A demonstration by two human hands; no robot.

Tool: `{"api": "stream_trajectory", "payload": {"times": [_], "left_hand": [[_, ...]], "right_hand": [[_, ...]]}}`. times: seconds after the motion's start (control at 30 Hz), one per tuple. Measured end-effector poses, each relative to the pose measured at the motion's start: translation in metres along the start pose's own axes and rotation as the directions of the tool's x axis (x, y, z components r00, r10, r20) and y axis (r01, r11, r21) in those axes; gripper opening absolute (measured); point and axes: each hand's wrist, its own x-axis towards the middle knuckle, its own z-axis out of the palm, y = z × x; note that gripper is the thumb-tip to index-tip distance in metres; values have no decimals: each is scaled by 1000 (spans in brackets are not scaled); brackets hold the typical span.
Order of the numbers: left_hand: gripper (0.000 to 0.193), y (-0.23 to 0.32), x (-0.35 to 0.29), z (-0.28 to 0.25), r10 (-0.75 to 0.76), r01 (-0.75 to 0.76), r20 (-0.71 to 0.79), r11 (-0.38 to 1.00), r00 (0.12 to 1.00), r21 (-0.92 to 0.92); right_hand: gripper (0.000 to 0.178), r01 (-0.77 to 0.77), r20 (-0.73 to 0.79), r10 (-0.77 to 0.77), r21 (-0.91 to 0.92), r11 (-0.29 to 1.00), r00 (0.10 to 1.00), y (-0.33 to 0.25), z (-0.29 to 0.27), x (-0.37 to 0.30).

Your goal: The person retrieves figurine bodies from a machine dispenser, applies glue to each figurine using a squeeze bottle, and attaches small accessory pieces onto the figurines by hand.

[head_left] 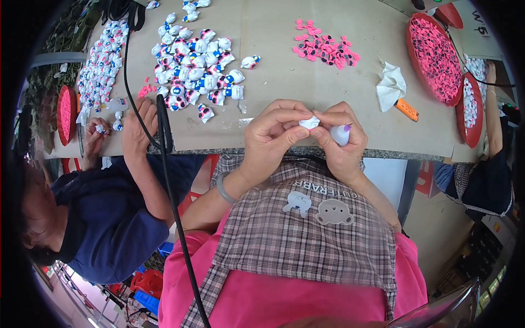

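Observation:
Near the table's front edge, both my hands meet over a small white figurine piece (309,121). My left hand (276,131) pinches it between thumb and fingertips. The thumb and finger of my right hand (344,145) touch its other side. Tucked into the right palm is a small white squeeze bottle (339,135) with a purple tip pointing up and right. Fingers cover much of the piece, so its details are hidden. Beyond my left hand lies a heap of white figurines (199,82) with blue and pink parts. Farther off are loose pink pieces with black parts (328,50).
A crumpled white tissue (391,87) and an orange object (406,110) lie to the right. Beyond them stand red trays (411,52) of pink and white parts. Co-workers sit on both sides; the left one's hand (139,126) is near a black cable (164,126).

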Motion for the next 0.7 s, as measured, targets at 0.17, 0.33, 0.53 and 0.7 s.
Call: {"api": "stream_trajectory", "payload": {"times": [0.17, 0.33, 0.53, 0.7], "left_hand": [[20, 2, 2, 2, -16, 16, -1, 1000, 1000, 6], [23, 3, 3, 2, -26, 28, 24, 994, 999, -105], [21, 4, 6, -7, -93, 95, 19, 978, 996, -188], [22, 14, 12, -6, -187, 174, 6, 902, 982, -394]], "right_hand": [[25, -108, -25, 110, 84, 991, 994, 1, 2, -5], [22, -137, -4, 138, 126, 983, 990, 2, 1, -3], [18, -264, 122, 234, 445, 856, 965, 1, 6, 11], [19, -321, 187, 262, 610, 725, 947, -1, 13, 22]]}}
